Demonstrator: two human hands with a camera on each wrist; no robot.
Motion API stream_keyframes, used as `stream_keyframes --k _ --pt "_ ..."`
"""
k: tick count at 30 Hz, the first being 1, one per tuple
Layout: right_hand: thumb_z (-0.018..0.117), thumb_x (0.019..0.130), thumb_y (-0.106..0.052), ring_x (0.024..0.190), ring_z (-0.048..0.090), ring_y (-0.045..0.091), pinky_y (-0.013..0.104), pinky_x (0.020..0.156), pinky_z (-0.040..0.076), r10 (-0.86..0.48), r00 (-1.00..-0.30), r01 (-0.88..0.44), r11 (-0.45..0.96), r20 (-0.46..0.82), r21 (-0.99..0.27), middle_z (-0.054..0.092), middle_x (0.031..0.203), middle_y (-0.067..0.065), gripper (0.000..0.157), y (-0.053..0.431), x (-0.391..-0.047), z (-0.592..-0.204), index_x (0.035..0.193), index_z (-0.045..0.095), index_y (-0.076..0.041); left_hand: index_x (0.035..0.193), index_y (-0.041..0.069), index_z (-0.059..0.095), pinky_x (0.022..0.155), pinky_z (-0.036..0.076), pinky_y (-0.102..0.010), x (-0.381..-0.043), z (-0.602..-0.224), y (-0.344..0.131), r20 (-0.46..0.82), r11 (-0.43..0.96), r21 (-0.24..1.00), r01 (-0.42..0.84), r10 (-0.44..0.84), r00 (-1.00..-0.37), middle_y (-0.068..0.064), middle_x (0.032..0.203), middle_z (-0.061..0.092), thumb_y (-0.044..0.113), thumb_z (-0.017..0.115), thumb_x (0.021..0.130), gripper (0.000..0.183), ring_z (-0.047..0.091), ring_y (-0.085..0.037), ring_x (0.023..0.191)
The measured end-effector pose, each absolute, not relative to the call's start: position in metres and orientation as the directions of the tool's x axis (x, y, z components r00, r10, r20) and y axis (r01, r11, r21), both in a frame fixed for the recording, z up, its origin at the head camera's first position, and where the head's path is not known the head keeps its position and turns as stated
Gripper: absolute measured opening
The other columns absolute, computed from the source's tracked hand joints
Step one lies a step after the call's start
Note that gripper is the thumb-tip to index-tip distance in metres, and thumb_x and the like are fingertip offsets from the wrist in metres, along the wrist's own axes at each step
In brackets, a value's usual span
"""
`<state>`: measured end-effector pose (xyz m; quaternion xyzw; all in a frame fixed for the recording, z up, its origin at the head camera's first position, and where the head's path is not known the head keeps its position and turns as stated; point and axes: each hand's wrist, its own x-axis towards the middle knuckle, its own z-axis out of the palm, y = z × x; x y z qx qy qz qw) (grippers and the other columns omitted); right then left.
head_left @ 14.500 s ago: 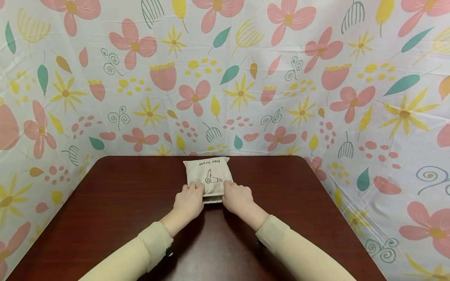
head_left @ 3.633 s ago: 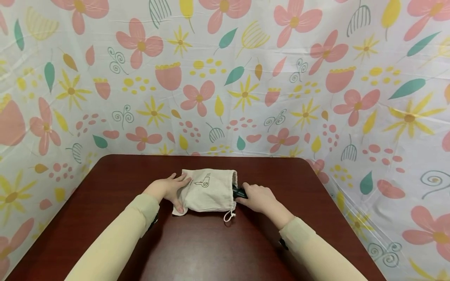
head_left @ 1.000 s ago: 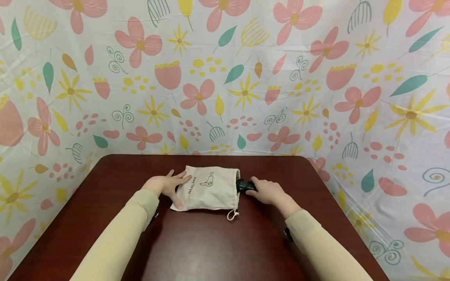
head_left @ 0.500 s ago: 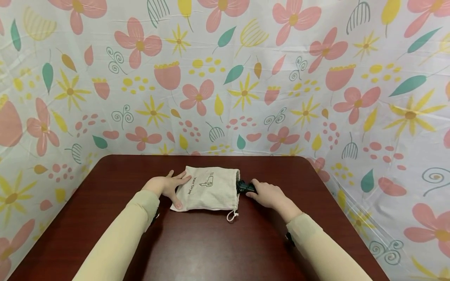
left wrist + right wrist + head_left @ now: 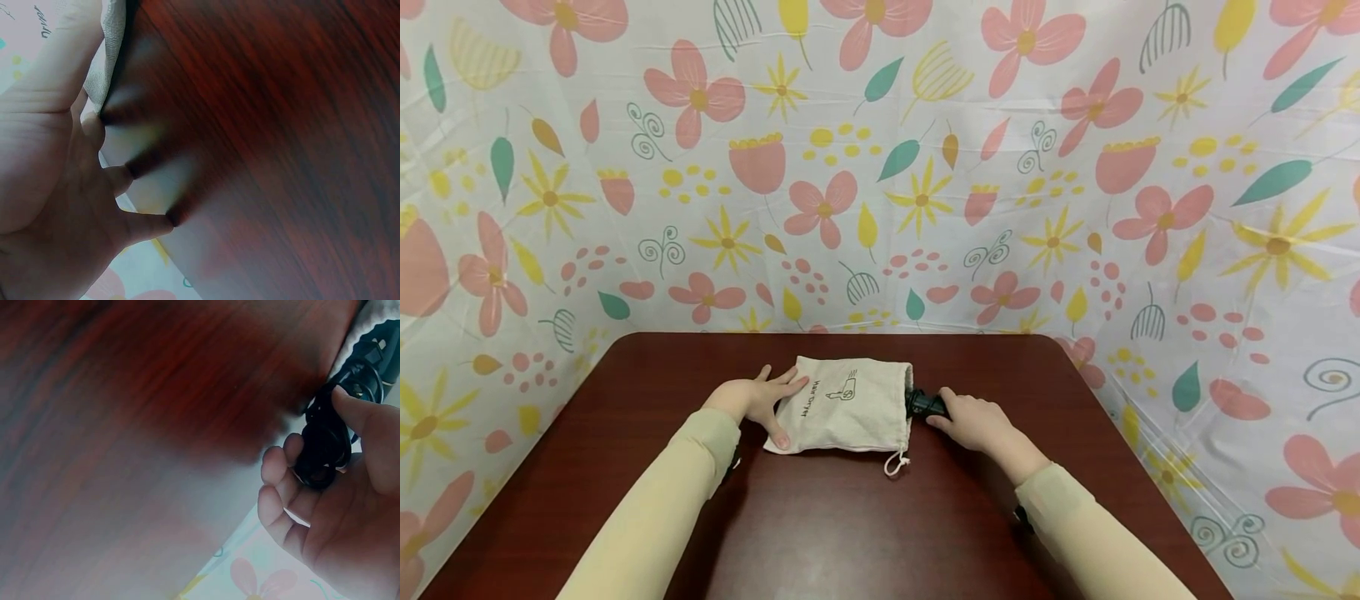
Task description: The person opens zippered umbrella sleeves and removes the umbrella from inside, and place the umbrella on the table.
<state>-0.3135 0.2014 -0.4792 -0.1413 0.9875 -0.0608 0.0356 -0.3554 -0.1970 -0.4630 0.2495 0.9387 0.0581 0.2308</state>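
A cream drawstring bag [image 5: 865, 425], printed "Hair Dryer" with a small dryer drawing, lies flat on the table with its mouth to the right. My left hand [image 5: 751, 400] rests with spread fingers and thumb on its closed left end. From the mouth sticks a dark hair dryer [image 5: 931, 405], its end held in the fingers and thumb of my right hand [image 5: 977, 419]. In the right wrist view a black cord [image 5: 325, 447] is bundled at the part in my right hand [image 5: 356, 506]. The bag hides the rest of the dryer.
The dark red-brown wooden table [image 5: 850, 533] has rounded far corners. A flower-printed curtain [image 5: 865, 275] stands behind it and along both sides. A looped drawstring [image 5: 895, 463] hangs from the bag's near mouth corner onto the table.
Both hands were at the bag's near-facing mouth; the bag then turned mouth-right, and my right hand took hold of the hair dryer. Over the last second that hand moved slightly right.
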Motion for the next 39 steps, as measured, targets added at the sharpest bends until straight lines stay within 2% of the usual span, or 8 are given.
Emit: stream_keyframes --k 8,16,32,39 --pt "0.062 0.093 -0.051 0.073 0.059 0.020 0.043 0.061 0.045 -0.292 -0.954 -0.283 0.952 -0.065 -0.116 0.064 0.093 0.004 0.047 0.203 -0.316 -0.479 0.118 0.054 -0.013 0.159 0.021 0.010 0.103 0.018 -0.072 -0.355 -0.463 -0.197 -0.404 0.870 0.229 0.437 0.494 -0.770 -0.008 0.164 -0.003 0.058 0.083 0.062 0.127 -0.010 -0.050 0.142" --pt "0.062 0.092 -0.052 0.072 0.057 0.019 0.044 0.060 0.044 -0.303 -0.951 -0.294 0.948 -0.059 -0.122 0.064 0.091 0.002 0.044 0.204 -0.323 -0.477 0.115 0.054 -0.016 0.159 0.021 0.011 0.103 0.018 -0.072 -0.356 -0.463 -0.197 -0.402 0.870 0.221 0.441 0.493 -0.772 -0.008 0.164 -0.003 0.058 0.083 0.063 0.126 -0.010 -0.051 0.142" --pt "0.060 0.093 -0.054 0.081 0.057 0.018 0.044 0.069 0.045 -0.303 -0.945 -0.282 0.945 -0.123 -0.164 0.065 0.106 0.002 0.051 0.212 -0.339 -0.477 0.130 0.052 -0.020 0.159 0.024 0.009 0.104 0.018 -0.071 -0.356 -0.465 -0.197 -0.410 0.871 0.218 0.439 0.490 -0.769 -0.006 0.164 -0.005 0.060 0.081 0.063 0.126 -0.011 -0.049 0.143" --pt "0.062 0.093 -0.051 0.084 0.056 0.020 0.045 0.074 0.045 -0.293 -0.944 -0.261 0.945 -0.151 -0.199 0.063 0.110 0.003 0.051 0.214 -0.347 -0.476 0.132 0.051 -0.020 0.159 0.020 0.010 0.103 0.016 -0.072 -0.355 -0.463 -0.197 -0.403 0.868 0.228 0.442 0.497 -0.768 -0.009 0.164 -0.004 0.058 0.083 0.063 0.127 -0.011 -0.051 0.142"
